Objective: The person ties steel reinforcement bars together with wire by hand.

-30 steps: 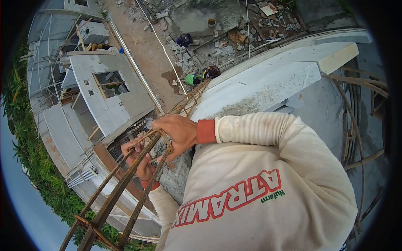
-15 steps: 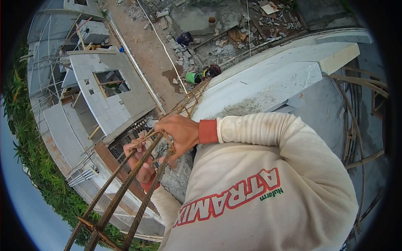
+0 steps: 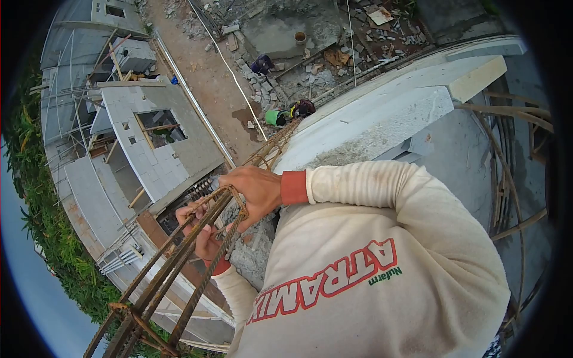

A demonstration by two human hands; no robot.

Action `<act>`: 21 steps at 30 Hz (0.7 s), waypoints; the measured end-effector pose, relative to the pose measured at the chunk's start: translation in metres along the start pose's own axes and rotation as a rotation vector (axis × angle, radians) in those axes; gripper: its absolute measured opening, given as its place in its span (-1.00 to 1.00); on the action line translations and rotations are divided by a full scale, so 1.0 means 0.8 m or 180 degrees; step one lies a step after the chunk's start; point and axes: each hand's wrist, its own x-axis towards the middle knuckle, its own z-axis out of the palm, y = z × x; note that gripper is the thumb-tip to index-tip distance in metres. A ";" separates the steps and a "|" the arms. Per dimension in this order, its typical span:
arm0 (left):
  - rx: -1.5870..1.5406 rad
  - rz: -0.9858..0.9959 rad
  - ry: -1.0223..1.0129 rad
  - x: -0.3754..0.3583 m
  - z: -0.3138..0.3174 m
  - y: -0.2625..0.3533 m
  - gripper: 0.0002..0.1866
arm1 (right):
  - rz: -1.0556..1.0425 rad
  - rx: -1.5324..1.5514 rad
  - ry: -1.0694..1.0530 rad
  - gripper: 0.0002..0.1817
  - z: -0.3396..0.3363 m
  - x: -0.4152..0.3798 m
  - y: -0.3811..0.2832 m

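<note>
A rusty rebar cage (image 3: pixel 160 286) of ribbed bars runs from the lower left up to my hands, crossed by bent stirrups (image 3: pixel 122 310). My right hand (image 3: pixel 253 190) is wrapped over the cage's upper end, beside a bent stirrup, with some fingers hidden. Just below and left, among the bars, is my left hand (image 3: pixel 203 232), its fingers curled and thumb pressed in. What it pinches is partly hidden by the bars; a thin wire-like strand shows between the hands. Both wrists have red cuffs on a cream shirt sleeve (image 3: pixel 364 182).
Rough concrete (image 3: pixel 250 247) lies beneath my hands. A pale wall slab (image 3: pixel 370 122) extends to the upper right. Far below are a dirt path (image 3: pixel 209 98), rubble, and people near a green object (image 3: pixel 275 117). Unfinished block buildings (image 3: pixel 137 161) stand left; bent poles (image 3: pixel 519 119) are at right.
The view has shifted slightly. The lower bars now look more spread, with another bar showing between them. My left fingers have shifted a little; my right hand keeps its hold.
</note>
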 end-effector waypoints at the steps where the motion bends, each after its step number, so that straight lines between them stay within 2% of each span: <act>1: 0.0018 0.0045 -0.0008 0.001 -0.002 -0.002 -0.41 | 0.0003 0.0001 -0.0005 -0.21 -0.001 0.000 -0.001; 13: 0.0228 -0.0189 0.0423 -0.004 0.013 0.012 -0.47 | 0.0076 0.0096 -0.0060 -0.19 -0.001 -0.002 -0.005; 21: 0.0043 0.0049 0.0299 -0.002 0.011 0.004 -0.47 | 0.0054 0.0016 -0.0073 -0.19 0.000 -0.001 -0.006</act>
